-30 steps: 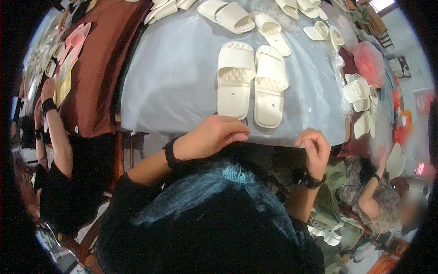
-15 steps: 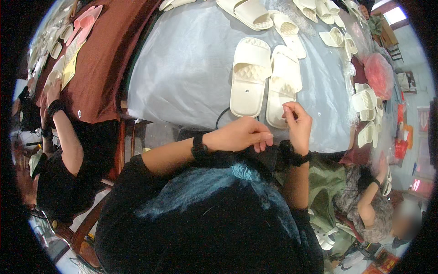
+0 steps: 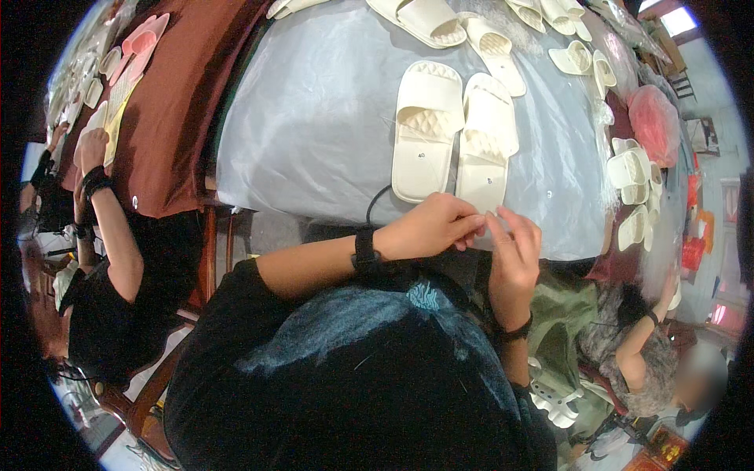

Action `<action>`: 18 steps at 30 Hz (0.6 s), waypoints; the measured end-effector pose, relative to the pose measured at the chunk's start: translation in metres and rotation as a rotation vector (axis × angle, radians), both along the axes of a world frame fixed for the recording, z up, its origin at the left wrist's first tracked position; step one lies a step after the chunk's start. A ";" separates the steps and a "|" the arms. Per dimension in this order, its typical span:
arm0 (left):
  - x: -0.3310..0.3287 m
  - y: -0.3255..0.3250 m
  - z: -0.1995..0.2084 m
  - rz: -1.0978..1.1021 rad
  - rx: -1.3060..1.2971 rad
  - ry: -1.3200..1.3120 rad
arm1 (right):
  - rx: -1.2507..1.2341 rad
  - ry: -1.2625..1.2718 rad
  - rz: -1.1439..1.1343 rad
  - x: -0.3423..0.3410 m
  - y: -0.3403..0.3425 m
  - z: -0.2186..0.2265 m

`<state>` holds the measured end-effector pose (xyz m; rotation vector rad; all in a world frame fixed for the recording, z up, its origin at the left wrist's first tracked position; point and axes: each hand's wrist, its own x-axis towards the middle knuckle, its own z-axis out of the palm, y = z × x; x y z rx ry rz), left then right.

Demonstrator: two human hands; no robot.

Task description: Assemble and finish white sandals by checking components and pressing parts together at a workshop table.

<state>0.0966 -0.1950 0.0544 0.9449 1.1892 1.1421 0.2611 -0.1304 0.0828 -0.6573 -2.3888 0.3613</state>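
Observation:
A pair of cream slide sandals stands side by side on the plastic-covered table, toes away from me: a left slide and a right slide. Each has a small printed mark on its heel area. Just off their heels, at the near table edge, my left hand and my right hand meet at the fingertips. Thumb and forefinger are pinched together on both; anything between them is too small to make out. Dark bands circle both wrists.
Grey-white plastic sheeting covers the table. More cream slides lie beyond the pair, others along the right side. A co-worker's hand is at the brown table on the left, near pink slides. Another person's arm is at right.
My right hand has drawn back from the right slide's heel, uncovering the small mark there. My left hand has moved right, and the fingertips of both hands now meet.

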 end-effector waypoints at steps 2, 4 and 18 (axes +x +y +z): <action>0.002 0.001 0.000 -0.022 0.024 0.031 | 0.060 -0.090 0.006 0.002 -0.003 -0.002; 0.004 0.002 0.001 -0.041 0.053 0.062 | 0.044 -0.085 -0.007 0.008 0.000 -0.014; -0.003 -0.013 0.026 -0.127 0.177 0.408 | -0.104 0.128 -0.126 0.030 0.029 -0.017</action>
